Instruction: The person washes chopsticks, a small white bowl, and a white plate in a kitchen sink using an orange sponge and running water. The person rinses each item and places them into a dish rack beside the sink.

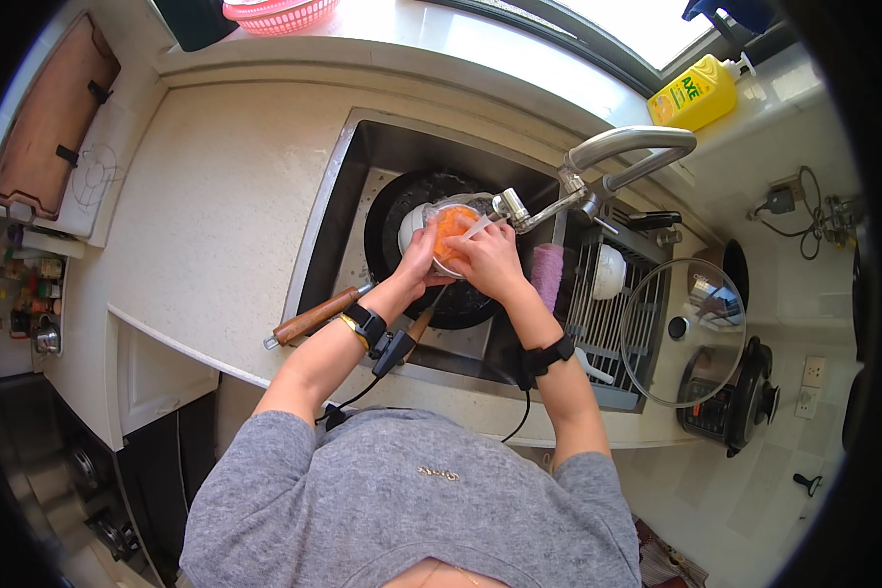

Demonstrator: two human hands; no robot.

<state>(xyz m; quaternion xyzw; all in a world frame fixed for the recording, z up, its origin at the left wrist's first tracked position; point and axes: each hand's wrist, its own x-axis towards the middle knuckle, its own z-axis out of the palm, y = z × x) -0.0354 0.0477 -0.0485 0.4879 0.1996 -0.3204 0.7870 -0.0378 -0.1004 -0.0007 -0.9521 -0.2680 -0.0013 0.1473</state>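
Note:
Under the faucet's spout [511, 209], my left hand [416, 259] grips a tilted white bowl [410, 228] by its side. My right hand [491, 259] presses an orange scrubbing cloth [456, 219] into the bowl, with its fingers curled over it. Water runs around the bowl's far rim. Both hands are above a dark wok [382, 220] that lies in the steel sink [331, 220] with water in it. The wok's wooden handle [316, 316] reaches over the sink's left edge. A wooden-handled utensil [420, 323] leans in the wok, partly hidden by my left wrist.
Right of the wok hangs a pink cloth [547, 275]. A dish rack [588, 316] holds another white bowl [610, 272]. Beyond it are a glass lid [683, 331] and an electric cooker [735, 397]. A yellow soap bottle [694, 92] stands on the sill. Black cables hang from both wrists.

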